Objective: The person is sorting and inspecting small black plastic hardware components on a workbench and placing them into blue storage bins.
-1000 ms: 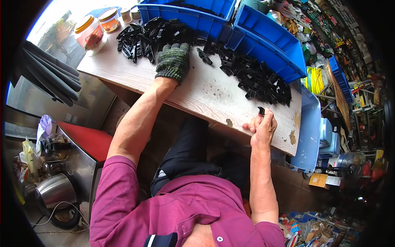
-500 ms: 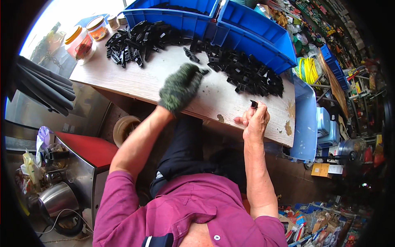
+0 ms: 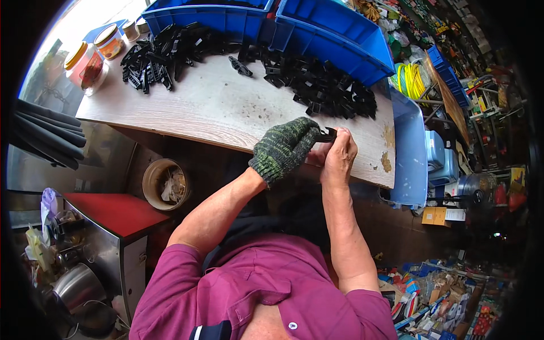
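My left hand [image 3: 288, 146], in a dark green knit glove, meets my bare right hand [image 3: 340, 156] just above the table's near edge. Between their fingertips are small black plastic parts [image 3: 327, 136], one at each hand; the fingers partly hide them, and I cannot tell whether they are joined. Both hands are closed in a pinch. Beyond them lies a heap of short black plastic parts [image 3: 326, 85]. A second heap, of longer black plastic pieces [image 3: 164, 54], spreads over the table's far left. One single black piece [image 3: 240, 66] rests between the heaps.
Two blue crates [image 3: 334, 39] stand along the far side of the wooden table [image 3: 209, 113]. Lidded jars [image 3: 85, 65] are at its left end. A light-blue bin [image 3: 409, 150] adjoins the right end. A waste bucket [image 3: 165, 184] and a red-topped cabinet [image 3: 116, 212] are at lower left.
My left hand has moved right and nearer, from mid-table to my right hand, so their black parts now meet. The view has shifted slightly.
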`<state>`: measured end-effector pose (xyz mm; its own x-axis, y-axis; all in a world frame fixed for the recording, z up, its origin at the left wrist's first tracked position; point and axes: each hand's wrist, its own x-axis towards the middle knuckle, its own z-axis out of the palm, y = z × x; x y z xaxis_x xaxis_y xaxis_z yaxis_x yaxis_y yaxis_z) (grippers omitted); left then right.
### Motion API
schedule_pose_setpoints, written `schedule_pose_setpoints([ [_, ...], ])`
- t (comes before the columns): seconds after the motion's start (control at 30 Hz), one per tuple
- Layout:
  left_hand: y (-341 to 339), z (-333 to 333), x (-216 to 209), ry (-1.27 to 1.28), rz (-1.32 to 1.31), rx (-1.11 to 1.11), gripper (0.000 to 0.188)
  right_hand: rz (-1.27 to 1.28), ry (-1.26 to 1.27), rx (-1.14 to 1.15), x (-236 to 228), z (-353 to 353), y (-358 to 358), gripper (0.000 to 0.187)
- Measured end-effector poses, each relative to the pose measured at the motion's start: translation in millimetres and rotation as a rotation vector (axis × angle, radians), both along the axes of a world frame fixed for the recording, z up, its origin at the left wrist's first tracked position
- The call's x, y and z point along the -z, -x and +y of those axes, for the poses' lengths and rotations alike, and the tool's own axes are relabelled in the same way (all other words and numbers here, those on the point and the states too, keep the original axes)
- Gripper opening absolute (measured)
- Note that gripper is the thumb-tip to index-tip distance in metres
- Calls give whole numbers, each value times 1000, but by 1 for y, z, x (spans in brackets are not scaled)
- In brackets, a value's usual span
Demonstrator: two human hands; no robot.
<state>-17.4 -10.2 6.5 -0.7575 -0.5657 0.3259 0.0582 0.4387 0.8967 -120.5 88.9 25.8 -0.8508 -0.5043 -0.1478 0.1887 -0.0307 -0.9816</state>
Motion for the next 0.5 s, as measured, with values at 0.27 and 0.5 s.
schedule_pose_setpoints([
  [0.27,9,5,-2,-60,-55,-111,26,59,21,57,11,-4,2,29],
  [0.5,35,35,12,189,-3,-157,27,337,37,74,12,3,7,28],
])
